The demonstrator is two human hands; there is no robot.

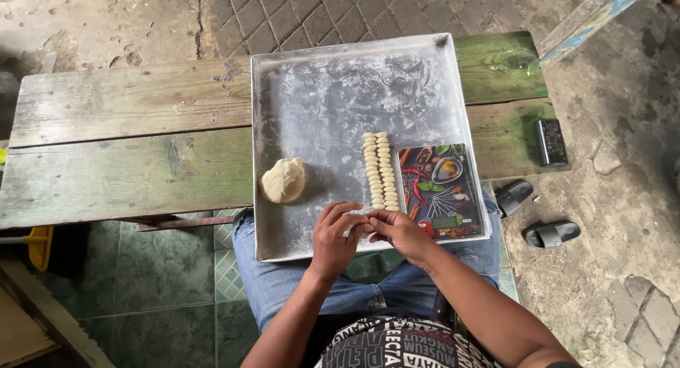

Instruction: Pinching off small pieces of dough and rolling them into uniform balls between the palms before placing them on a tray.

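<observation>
Nearest: lap in blue jeans, seated at the near edge of a weathered green-stained wooden plank bench.

Left hand and right hand: together over the near rim of the tray, fingertips meeting, pinched on a small pale bit of dough barely visible between them; neither hand open, grip light and closed round that bit.

Square floured metal baking tray: resting across the bench and overhanging toward the lap.

Two neat columns of small pale shaped dough pieces: laid side by side on the tray, just beyond the fingertips, near end almost touching the hands.

Rounded cream-coloured lump of raw dough: on the tray, left of the columns, apart from them.

Flat glass kitchen scale printed with spices and chillies: on the tray's right side, touching the columns' right edge.

Handling note, as judgement: best rolled with even fingertip pressure, matched in length to the finished pieces, set down flush at the near end of the shorter column without nudging neighbours.

Farther: small black rectangular device at the bench's right end; pair of black slide sandals on the concrete beside it.
</observation>
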